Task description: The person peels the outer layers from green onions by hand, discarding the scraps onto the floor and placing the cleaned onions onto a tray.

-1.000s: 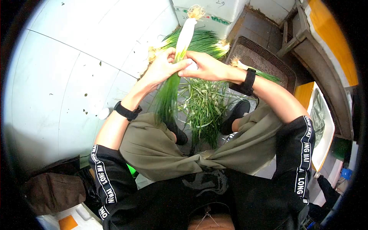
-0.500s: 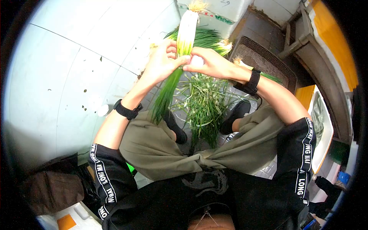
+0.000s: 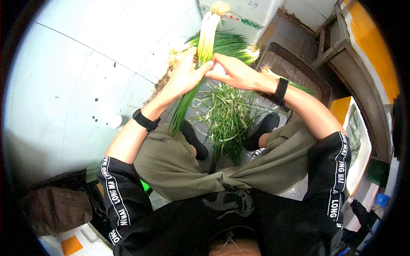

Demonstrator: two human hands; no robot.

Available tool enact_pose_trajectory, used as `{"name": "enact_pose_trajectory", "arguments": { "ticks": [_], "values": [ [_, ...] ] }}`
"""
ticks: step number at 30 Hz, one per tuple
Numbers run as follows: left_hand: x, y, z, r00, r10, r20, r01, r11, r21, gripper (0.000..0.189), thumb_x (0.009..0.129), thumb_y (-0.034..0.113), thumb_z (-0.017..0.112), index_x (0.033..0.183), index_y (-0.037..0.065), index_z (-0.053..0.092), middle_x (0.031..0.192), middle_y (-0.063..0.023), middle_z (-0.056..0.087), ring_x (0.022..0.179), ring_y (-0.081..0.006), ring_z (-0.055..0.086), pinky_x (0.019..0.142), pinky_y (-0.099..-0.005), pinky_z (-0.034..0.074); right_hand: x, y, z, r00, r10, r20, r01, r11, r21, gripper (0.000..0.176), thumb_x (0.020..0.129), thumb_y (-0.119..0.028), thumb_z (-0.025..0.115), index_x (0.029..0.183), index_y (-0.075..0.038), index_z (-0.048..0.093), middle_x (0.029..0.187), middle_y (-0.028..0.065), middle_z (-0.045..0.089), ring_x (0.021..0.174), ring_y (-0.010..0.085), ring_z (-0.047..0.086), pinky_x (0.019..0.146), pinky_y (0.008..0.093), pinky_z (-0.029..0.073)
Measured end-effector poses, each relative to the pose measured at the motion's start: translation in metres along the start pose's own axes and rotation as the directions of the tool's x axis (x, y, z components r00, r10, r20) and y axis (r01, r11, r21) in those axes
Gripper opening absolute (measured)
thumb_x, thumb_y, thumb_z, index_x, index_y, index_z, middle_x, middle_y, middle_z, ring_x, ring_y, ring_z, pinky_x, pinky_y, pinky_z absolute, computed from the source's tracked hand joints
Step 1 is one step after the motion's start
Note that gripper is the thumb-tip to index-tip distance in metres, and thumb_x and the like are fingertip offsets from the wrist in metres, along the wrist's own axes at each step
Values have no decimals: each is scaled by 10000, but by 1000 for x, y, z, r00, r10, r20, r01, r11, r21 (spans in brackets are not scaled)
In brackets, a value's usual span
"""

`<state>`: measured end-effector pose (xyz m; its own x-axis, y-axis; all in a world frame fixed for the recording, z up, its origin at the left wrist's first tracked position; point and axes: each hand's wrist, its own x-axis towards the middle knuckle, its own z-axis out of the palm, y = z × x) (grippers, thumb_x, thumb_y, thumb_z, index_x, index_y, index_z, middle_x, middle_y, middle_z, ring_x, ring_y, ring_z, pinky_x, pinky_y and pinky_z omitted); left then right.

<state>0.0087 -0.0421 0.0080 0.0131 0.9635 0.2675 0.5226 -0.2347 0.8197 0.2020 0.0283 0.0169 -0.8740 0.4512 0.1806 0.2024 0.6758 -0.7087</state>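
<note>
A bunch of green onions stands upright between my hands, white ends and roots up, its green leaves hanging toward my left knee. My left hand is closed round the bunch from the left. From the right, my right hand meets it, thumb and fingers pinched at the stems, with a small pale pink-white roll or lump in its palm. Behind the hands, another bunch of green onions lies with its roots to the right. Loose green leaves are heaped on the floor between my feet.
A white foam box stands behind the onions. To the right are a brown woven basket, a few more onions, a wooden frame and a white box. A tiled wall fills the left; a brown bag sits lower left.
The upright bunch looks narrower and turned slightly. My left hand has shifted a little, its fingers now more hidden behind the bunch. My right hand stays nearly in place.
</note>
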Motion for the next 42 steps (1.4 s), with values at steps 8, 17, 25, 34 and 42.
{"name": "enact_pose_trajectory", "arguments": {
  "ticks": [8,17,25,34,42],
  "values": [
    [3,8,2,989,-140,45,146,965,-219,408,924,97,671,1278,-43,525,1113,-98,653,1046,-151,628,933,-302,499,0,0,2,995,-1,-97,-8,996,-87,488,927,-456,631,987,23,555,904,205,610,848,369,625,763,436,498],
    [4,30,-2,877,-439,196,481,794,-372,343,971,203,559,1202,-49,577,1141,-121,657,1050,-139,595,921,-307,461,4,0,8,980,157,-124,-177,970,-166,520,933,-464,619,915,55,593,888,237,637,817,396,644,725,466,509],
    [-1,25,-14,945,-267,192,313,908,-279,390,913,164,667,1230,-39,563,1052,-116,662,944,-157,635,837,-297,510,4,-8,-2,990,129,-57,-133,989,-70,548,920,-526,595,920,20,641,877,239,681,841,407,677,749,475,535],
    [2,28,-9,960,-264,96,265,964,7,452,807,235,795,1151,-6,628,967,-83,663,953,-131,621,773,-283,521,2,-14,-3,994,108,24,-101,976,-190,522,870,-506,672,1099,-36,660,938,210,691,877,382,681,776,456,544],
    [4,18,-16,966,-197,169,230,951,-205,425,828,238,778,1120,-23,612,1013,-113,681,970,-176,640,883,-325,512,7,4,6,990,-31,-140,29,999,-14,542,862,-472,689,1198,-52,620,1091,206,681,1008,379,651,871,461,517]
  ]
}}
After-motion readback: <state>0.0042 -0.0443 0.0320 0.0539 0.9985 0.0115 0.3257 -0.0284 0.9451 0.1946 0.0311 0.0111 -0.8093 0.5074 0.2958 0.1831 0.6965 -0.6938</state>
